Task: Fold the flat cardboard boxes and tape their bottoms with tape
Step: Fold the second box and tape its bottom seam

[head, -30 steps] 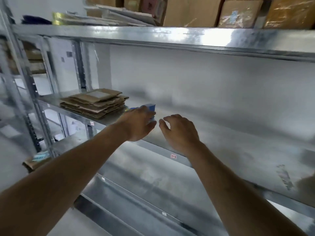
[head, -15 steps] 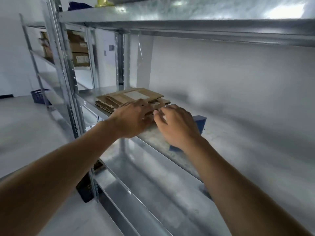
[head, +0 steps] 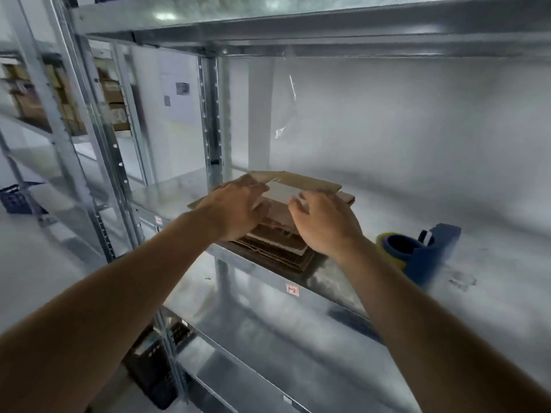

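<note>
A metal shelf rack is filling most of the view, with further racks carrying blurred boxes being seen at about ten o'clock against a pale wall. The middle shelf is being used as the work surface; its front edge is running from nine o'clock down towards four o'clock.

A stack of flat boxes is lying on that shelf near its left end, just beyond both hands. The top box is being lifted at its near-left edge, so it is tilting up away from the stack, its long axis running roughly from ten o'clock to four o'clock. Its far-right end appears to be resting on the stack.

The left hand is being held at the box's left end, its fingers curled onto the raised edge; a grip is being judged likely, though the thumb is hidden. The right hand is being held at the near long edge, at about four o'clock from the left hand, its fingers loosely curled just short of or barely touching the cardboard; whether anything is being held there cannot be told. The left hand is judged the nearer to a firm hold, so the coming lift is likely being led by it, with the box being drawn towards six o'clock.

A blue tape dispenser is lying on the shelf at three o'clock from the stack, just beside the right wrist.
</note>
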A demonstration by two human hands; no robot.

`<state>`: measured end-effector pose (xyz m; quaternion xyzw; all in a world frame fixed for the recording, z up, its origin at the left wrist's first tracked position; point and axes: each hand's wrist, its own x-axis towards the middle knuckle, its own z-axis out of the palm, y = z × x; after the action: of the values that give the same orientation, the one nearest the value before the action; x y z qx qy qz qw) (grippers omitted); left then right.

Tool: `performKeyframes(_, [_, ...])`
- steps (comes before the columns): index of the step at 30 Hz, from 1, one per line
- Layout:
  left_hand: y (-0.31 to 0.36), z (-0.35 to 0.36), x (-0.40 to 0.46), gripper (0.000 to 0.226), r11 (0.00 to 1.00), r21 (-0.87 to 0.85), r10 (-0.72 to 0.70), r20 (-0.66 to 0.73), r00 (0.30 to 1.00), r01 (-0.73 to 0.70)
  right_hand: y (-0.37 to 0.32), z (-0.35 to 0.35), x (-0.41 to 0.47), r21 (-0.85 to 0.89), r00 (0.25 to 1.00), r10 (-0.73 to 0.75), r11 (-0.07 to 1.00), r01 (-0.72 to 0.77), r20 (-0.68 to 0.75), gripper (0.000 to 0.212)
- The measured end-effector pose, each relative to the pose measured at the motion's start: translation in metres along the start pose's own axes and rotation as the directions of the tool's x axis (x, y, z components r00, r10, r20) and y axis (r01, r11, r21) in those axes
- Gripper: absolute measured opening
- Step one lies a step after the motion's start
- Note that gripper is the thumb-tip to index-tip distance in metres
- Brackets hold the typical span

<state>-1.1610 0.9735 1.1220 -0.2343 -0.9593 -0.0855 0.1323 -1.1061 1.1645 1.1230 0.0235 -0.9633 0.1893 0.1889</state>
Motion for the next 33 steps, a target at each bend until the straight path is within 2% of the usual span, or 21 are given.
performKeyframes(5, [-0.044,0.006,0.040,0.045,0.997,-0.026,0.074,0.185,0.980,-0.070,-0.023,0.018,0.025,-0.018,0.981,0.195,0.981,-0.194,0.012,0.050])
performKeyframes(8, [-0.064,0.015,0.060,0.043,0.990,-0.137,0.061,0.219,0.974,-0.031,-0.026,0.026,0.035,0.001,0.959,0.284,0.959,-0.284,-0.016,0.050])
performKeyframes(12, [-0.088,0.033,0.080,0.049,0.989,-0.145,-0.001,0.280,0.960,0.043,-0.025,0.038,0.044,0.026,0.933,0.357,0.934,-0.356,-0.052,0.052])
performKeyframes(19, [-0.100,0.038,0.088,0.089,0.988,-0.118,-0.064,0.268,0.961,0.098,-0.027,0.048,0.048,0.059,0.929,0.356,0.934,-0.352,-0.098,0.049])
performKeyframes(23, [-0.099,0.027,0.082,0.079,0.971,-0.141,-0.168,0.184,0.969,0.195,-0.031,0.051,0.043,0.153,0.915,0.373,0.924,-0.351,-0.152,0.043])
performKeyframes(26, [-0.100,0.021,0.077,0.094,0.979,-0.109,-0.151,0.175,0.973,0.172,-0.034,0.050,0.039,0.171,0.917,0.359,0.928,-0.331,-0.171,0.040])
performKeyframes(33, [-0.096,0.001,0.055,0.093,0.935,-0.289,-0.149,0.210,0.966,0.207,-0.040,0.045,0.027,0.176,0.937,0.275,0.955,-0.239,-0.215,0.035])
